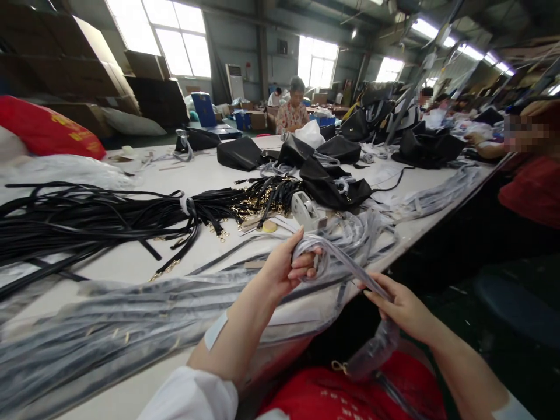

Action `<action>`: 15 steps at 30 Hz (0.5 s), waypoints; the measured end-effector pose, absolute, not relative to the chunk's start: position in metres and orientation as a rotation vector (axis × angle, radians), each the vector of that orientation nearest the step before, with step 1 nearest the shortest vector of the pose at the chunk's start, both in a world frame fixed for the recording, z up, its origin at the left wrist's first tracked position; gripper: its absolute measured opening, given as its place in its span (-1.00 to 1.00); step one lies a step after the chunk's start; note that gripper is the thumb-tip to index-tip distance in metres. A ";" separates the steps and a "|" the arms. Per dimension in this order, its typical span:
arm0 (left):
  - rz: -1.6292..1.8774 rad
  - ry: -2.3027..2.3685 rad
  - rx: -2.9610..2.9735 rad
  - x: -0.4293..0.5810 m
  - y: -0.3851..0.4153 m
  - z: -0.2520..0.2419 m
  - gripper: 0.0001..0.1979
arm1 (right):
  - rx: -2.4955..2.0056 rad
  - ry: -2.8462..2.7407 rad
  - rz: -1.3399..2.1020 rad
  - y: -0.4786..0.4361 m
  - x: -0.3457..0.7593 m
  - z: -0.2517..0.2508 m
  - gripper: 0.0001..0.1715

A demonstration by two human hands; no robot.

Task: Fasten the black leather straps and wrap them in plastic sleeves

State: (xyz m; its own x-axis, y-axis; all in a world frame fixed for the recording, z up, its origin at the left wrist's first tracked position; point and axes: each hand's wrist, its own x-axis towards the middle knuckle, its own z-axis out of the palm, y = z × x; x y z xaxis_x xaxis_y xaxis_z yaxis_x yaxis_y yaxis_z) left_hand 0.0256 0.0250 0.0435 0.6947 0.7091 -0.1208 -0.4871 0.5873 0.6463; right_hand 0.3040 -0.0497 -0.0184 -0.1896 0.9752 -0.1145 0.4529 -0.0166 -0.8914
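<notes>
Strap [353, 266] in clear plastic sleeving [377, 347], held over the near edge of the table [210, 248]; my left hand [284, 261] grasps its coiled part, my right hand [401, 302] pinches the trailing length. Near left, I see similar sleeves [118, 318] enclosing dark straps [83, 353]; the contents of the far black bags [238, 153] are hidden.

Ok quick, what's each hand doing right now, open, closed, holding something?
Left hand: closed, holding the looped part of a plastic-wrapped strap.
Right hand: closed, holding the same strap further along.
</notes>
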 end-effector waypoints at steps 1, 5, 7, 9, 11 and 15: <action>0.761 0.362 0.615 0.025 0.025 0.044 -0.36 | -1.503 -1.716 1.248 -0.048 0.302 -0.020 -0.44; 1.074 0.287 0.760 0.032 0.023 0.041 -0.54 | -1.332 -1.776 1.801 -0.053 0.267 -0.028 -0.48; 1.312 0.399 1.026 0.037 0.021 0.034 -0.60 | -1.118 -1.765 2.153 -0.064 0.245 -0.026 -0.47; 1.455 0.624 1.448 0.041 0.019 0.025 -0.64 | -0.872 -1.742 2.355 -0.076 0.232 -0.015 -0.45; 1.398 0.805 1.904 0.045 0.014 0.016 -0.63 | -0.726 -1.679 2.323 -0.084 0.235 0.004 -0.45; 1.050 0.753 2.434 0.057 -0.001 0.009 -0.56 | -0.860 -1.615 1.959 -0.077 0.276 0.043 -0.45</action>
